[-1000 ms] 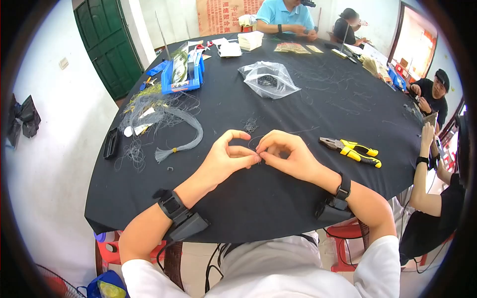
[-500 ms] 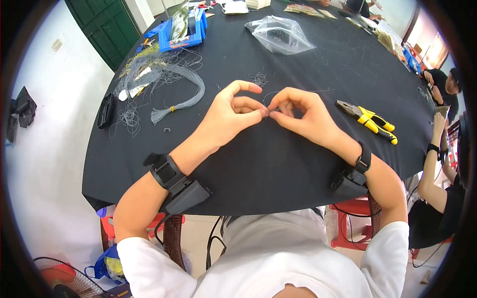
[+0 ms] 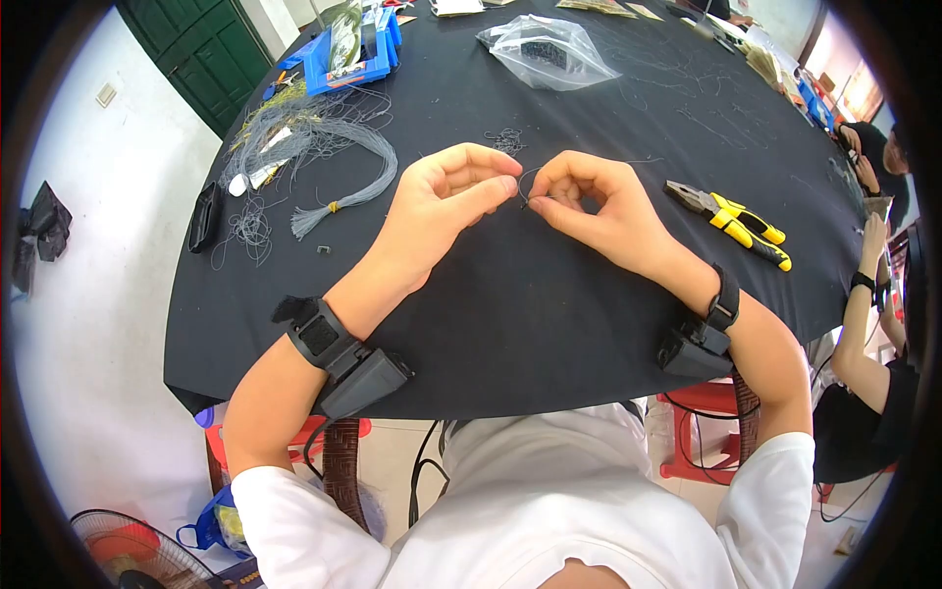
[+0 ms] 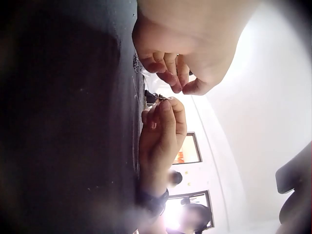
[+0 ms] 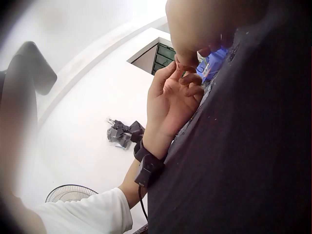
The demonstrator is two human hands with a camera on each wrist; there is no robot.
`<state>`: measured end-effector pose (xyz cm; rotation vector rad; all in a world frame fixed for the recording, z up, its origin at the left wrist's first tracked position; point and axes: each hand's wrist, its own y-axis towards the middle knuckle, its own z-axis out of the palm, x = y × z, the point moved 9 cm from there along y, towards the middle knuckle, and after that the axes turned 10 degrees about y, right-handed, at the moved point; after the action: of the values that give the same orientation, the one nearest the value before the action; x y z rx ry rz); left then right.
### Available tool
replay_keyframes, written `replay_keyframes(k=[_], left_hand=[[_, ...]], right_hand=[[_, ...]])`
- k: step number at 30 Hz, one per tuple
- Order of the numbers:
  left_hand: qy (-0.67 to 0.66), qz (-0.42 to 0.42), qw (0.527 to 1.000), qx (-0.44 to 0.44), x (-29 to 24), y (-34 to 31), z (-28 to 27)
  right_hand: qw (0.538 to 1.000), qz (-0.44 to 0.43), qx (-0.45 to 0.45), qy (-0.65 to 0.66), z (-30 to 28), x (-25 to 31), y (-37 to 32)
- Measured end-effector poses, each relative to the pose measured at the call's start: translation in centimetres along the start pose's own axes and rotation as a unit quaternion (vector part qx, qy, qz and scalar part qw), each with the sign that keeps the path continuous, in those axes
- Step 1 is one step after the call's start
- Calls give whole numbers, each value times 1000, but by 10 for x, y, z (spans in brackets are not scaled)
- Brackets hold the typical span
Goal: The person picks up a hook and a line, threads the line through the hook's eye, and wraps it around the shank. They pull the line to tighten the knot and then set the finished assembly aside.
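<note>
In the head view the right hand pinches a small dark piece between thumb and index finger; a thin line rises near it. Just to its left is the left hand, palm inward, its fingers loosely bent and the thumb near the index tip, with nothing plainly held. From the left wrist view, a small gap separates the left hand from the right hand, whose fingertips hold the tiny piece. The left palm faces the right hand in the right wrist view.
Yellow-black pliers lie right of the hands. A tied bundle of grey line, tangled strands, a black case and a blue bin are at left. Behind stands a clear bag; a small tangle lies nearer.
The left fingertips have come away from the small piece, and the raised left index finger has bent down. The right hand keeps its pinch. The head view has tilted downward.
</note>
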<state>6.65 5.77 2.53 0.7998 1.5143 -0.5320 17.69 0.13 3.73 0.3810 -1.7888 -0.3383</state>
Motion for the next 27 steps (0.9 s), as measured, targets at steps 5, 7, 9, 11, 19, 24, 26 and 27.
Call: replay_keyframes(k=[5,7,9,11,19,24,26,27], left_hand=[[19,-1,1000,-3,1,1,1],[45,-21,999,16,3,0,6],[35,-17,999,22,6,0,8],[36,-15,999,28,7,0,9],[62,-27,997,24,10,2,7],[88,-38,994,51,14,0,11],[87,-40,995,39,15,0,8],[78,-42,996,32,17,1,7]], right_hand=[[997,32,-18,68,-3,-7,0],[994,44,-26,92,-4,-9,0],[993,43,-32,103,-5,-10,0],[993,44,-32,101,-5,-10,0],[998,32,-14,50,-4,-7,0],[999,26,-29,11,-6,-4,-1],[997,-21,-58,-37,-11,7,0],[994,-45,-73,-61,-14,13,-1]])
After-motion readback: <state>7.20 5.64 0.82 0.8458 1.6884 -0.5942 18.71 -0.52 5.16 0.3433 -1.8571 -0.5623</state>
